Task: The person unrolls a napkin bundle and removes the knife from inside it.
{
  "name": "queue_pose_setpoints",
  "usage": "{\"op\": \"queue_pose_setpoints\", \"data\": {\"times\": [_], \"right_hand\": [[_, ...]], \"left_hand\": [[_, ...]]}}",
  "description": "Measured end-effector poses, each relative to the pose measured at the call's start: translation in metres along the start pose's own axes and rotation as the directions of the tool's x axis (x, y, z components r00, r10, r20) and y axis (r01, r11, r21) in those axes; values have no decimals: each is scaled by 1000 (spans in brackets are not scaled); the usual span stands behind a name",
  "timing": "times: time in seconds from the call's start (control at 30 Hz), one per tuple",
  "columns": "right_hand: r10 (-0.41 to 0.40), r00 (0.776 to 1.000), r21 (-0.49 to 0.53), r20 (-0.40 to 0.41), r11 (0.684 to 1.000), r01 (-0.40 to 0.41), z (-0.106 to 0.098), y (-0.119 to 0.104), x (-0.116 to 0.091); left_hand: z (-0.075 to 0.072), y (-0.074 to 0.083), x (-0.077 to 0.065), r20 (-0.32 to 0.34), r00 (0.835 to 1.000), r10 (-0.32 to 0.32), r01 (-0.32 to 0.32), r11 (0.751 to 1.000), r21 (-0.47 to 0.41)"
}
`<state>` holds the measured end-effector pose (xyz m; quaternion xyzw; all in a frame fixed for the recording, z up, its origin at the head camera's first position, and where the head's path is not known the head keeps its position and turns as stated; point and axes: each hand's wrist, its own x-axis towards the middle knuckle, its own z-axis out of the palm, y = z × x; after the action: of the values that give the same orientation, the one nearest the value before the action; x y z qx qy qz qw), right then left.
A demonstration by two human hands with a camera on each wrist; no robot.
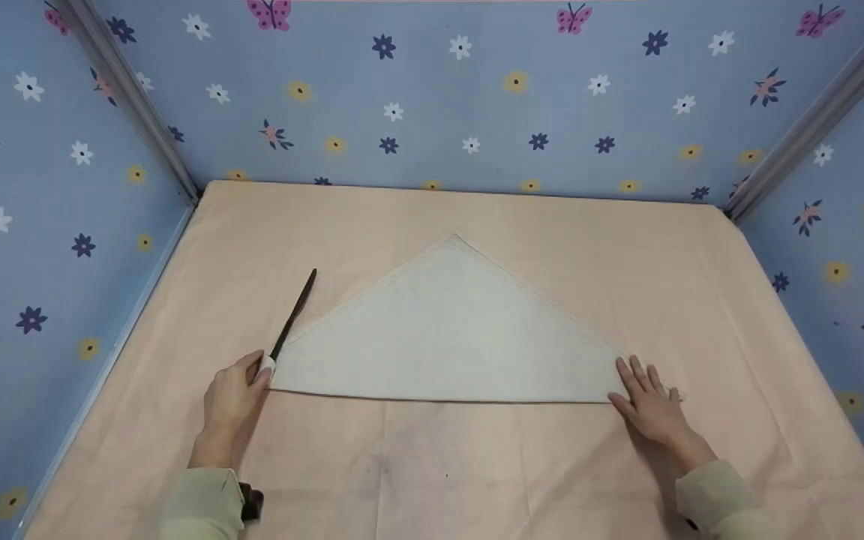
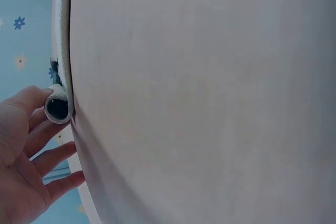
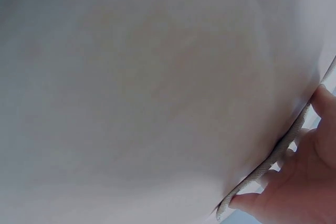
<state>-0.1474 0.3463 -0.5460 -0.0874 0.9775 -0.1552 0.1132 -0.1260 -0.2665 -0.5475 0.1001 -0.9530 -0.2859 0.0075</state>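
Observation:
A whitish cloth [image 1: 447,337] lies folded into a triangle, its point towards the back and its long folded edge towards me. At its left corner, the cloth is curled round the near end of a long, dark, blade-like tool [image 1: 297,311], whose narrow tip points away. My left hand [image 1: 233,390] pinches this small roll [image 2: 58,103] between thumb and fingers; a black round end shows inside it. My right hand [image 1: 653,405] rests on the cloth's right corner with its fingers spread. In the right wrist view, that hand's fingers [image 3: 247,201] lie along the cloth's edge.
A peach-coloured cover [image 1: 439,472] with faint creases spreads over the table. Blue panels [image 1: 432,90] with flowers and butterflies stand behind and at both sides, joined by grey posts [image 1: 814,112] at the back corners.

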Motion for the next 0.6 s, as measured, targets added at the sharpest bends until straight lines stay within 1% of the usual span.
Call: {"op": "queue_pose_setpoints", "data": {"times": [0.1,0.3,0.47,0.6], "right_hand": [[-9,1000,2,-12,1000,9,0,0,-1],[-1,1000,-11,-13,1000,1,1,0,0],[7,1000,-14,-8,1000,-7,2,0,0],[6,1000,-13,-9,1000,-6,2,1,0]], "left_hand": [[-1,-1,0,-6,1000,-1,1,1000,-4],[-3,-2,0,2,999,-33,33,999,-27],[-3,-1,0,11,999,-44,44,999,-31],[-3,-1,-1,6,999,-44,44,999,-30]]}}
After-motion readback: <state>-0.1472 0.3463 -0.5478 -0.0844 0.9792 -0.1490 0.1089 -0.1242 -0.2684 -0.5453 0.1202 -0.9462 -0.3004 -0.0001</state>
